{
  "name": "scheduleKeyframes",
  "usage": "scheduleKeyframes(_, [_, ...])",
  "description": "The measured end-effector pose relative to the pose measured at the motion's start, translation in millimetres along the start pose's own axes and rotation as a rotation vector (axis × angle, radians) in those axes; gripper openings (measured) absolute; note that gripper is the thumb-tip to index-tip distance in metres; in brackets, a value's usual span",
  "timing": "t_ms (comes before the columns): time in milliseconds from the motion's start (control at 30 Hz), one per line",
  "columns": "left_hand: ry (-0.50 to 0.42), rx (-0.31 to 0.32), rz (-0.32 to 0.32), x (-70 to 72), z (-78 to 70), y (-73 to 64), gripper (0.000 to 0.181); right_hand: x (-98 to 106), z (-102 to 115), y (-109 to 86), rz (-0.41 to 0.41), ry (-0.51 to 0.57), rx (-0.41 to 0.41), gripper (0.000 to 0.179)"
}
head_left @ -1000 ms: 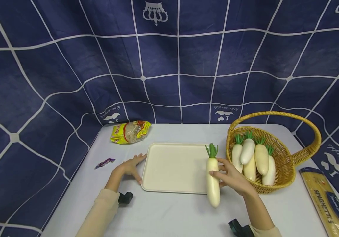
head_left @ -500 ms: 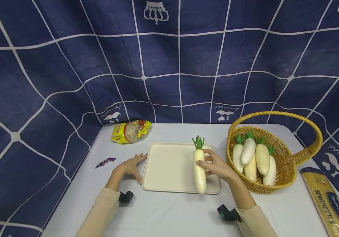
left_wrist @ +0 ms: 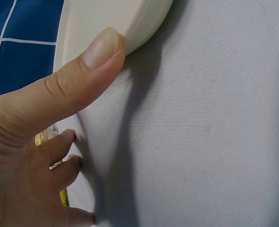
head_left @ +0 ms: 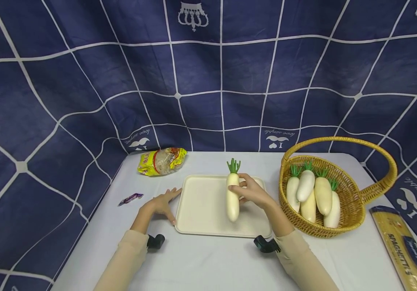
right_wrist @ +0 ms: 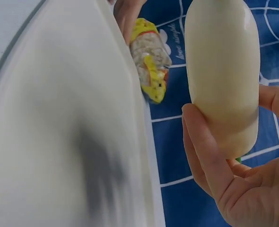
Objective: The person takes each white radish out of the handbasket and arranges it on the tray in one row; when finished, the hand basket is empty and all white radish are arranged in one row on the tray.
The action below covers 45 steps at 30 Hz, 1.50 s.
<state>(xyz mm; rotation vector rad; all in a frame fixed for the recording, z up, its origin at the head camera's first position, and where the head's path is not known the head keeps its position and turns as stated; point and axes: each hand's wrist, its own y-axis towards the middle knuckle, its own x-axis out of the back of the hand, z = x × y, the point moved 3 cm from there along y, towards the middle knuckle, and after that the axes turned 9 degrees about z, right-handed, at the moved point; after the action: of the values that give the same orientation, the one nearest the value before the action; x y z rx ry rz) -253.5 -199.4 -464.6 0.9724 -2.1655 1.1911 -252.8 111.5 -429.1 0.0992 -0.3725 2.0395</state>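
Note:
My right hand [head_left: 255,194] grips a white radish [head_left: 232,204] with green leaf stubs between thumb and fingers. It is held above the cream tray [head_left: 199,206], leaves pointing to the far side. In the right wrist view the radish [right_wrist: 222,71] hangs clear of the tray, its shadow falling on the tray's surface. At the tray's left side is my left hand [head_left: 159,205], fingers spread. Its thumb [left_wrist: 101,49] touches the tray's near-left corner in the left wrist view, and the other fingers reach toward the far-left part of the rim.
A wicker basket [head_left: 352,212] with a tall handle holds several white radishes [head_left: 322,196] on the right. Beyond it lies a spaghetti pack [head_left: 401,246]. A yellow food bag [head_left: 161,161] rests at the back left, with a small purple wrapper [head_left: 130,199] nearer. A blue curtain [head_left: 208,72] hangs behind.
My right hand has carried the radish leftward and slightly away from me, from the tray's right edge to over its right-middle part. The left hand has stayed at the tray's left side.

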Motion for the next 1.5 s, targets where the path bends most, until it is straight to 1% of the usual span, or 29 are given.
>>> scheduleKeyframes(267, [0.017,0.019,-0.001,-1.3,0.1,1.0,0.121,-15.8,1.0,27.6,0.013,0.0,0.004,0.073])
scheduleKeyframes(533, [0.016,0.033,0.001,-0.9,1.2,2.8,0.123,-33.9,-1.3,50.8,0.01,0.048,-0.005,0.072])
scheduleKeyframes(933, [0.027,0.007,-0.006,-2.1,3.4,3.2,0.123,-67.7,-11.2,78.3,-0.003,0.016,-0.014,0.074])
scheduleKeyframes(1200, [0.028,0.013,0.004,-3.2,4.1,1.4,0.123,-87.7,-18.6,86.8,-0.045,0.02,-0.021,0.074])
scheduleKeyframes(1267, [0.022,0.012,0.011,-2.1,5.3,1.4,0.124,-90.7,-18.0,88.1,-0.057,0.0,0.006,0.073])
scheduleKeyframes(1367, [0.003,-0.005,0.021,0.0,7.6,2.2,0.127,-93.6,-15.6,88.7,-0.066,-0.02,0.014,0.072])
scheduleKeyframes(1400, [-0.001,-0.026,0.02,0.5,8.8,2.2,0.128,-94.2,-14.2,88.1,-0.07,-0.025,0.014,0.071])
scheduleKeyframes(1433, [-0.006,-0.034,0.023,0.8,9.0,2.4,0.129,-94.6,-13.2,87.8,-0.074,-0.035,0.013,0.071])
scheduleKeyframes(1500, [-0.01,-0.046,0.025,1.0,8.3,3.0,0.129,-95.1,-11.0,86.0,-0.086,-0.057,-0.014,0.07])
